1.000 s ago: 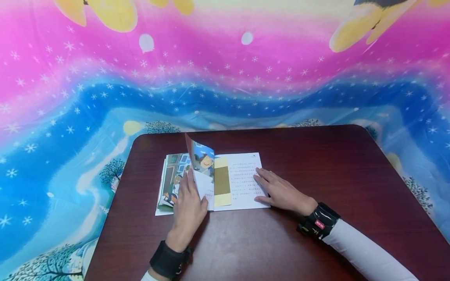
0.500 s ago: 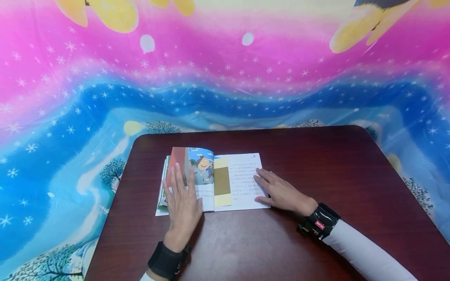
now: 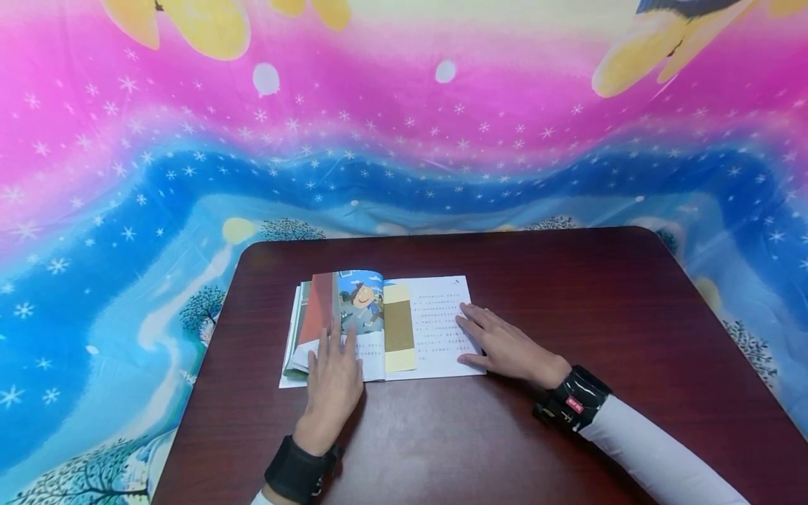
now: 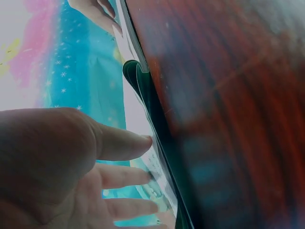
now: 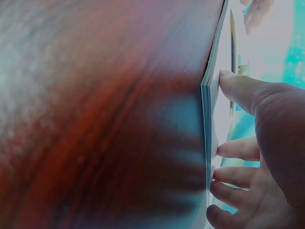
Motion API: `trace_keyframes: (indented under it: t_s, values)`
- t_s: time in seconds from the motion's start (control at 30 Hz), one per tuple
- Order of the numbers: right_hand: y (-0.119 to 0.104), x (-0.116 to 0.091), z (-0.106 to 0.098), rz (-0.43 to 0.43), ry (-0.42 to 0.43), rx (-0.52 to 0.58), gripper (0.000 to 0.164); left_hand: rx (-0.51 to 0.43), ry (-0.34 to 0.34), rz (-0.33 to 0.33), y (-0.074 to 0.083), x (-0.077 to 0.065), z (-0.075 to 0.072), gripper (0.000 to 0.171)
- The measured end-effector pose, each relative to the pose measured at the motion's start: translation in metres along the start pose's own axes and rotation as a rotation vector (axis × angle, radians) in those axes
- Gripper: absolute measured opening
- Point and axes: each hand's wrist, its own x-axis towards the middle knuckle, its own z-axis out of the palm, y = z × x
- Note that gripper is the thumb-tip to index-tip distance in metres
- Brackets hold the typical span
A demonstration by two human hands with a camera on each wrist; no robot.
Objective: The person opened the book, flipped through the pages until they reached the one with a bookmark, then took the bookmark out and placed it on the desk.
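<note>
An illustrated book lies spread on the table, with printed text on its right page. Its left page carries a picture of a smiling cartoon child above some text. A yellow and brown paper strip lies along the inner edge of the right page. My left hand rests on the lower part of the left page, fingers extended. My right hand touches the outer edge of the right page with its fingertips. In the right wrist view the thumb presses the page near the book's corner.
The dark reddish wooden table extends around the book on all sides. Behind it hangs a colourful cloth printed with snowflakes and trees. Both wrists wear black bands.
The raised left page has come down to the left and now lies flatter. My left hand moved left with it, then slid back toward the near edge. My right hand stayed still.
</note>
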Motion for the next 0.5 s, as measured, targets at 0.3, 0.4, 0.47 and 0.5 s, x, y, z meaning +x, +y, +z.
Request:
trace_keyframes:
  t_s: [0.3, 0.4, 0.47, 0.5]
  values:
    - [0.0009, 0.0018, -0.0017, -0.003, -0.008, -0.005, 0.084, 0.012, -0.147, -0.085, -0.001, -0.0001, 0.0, 0.064]
    - [0.0016, 0.0024, -0.0027, -0.02, 0.006, -0.012, 0.082, 0.019, -0.178, -0.095, -0.0022, -0.0003, -0.0006, 0.065]
    - [0.0021, 0.0032, -0.0039, -0.03, 0.017, -0.02, 0.081, 0.028, -0.195, -0.101, -0.0029, -0.0005, -0.0017, 0.066]
    - [0.0023, 0.0037, -0.0046, -0.035, 0.021, -0.025, 0.081, 0.033, -0.204, -0.103, -0.0033, -0.0004, -0.002, 0.066]
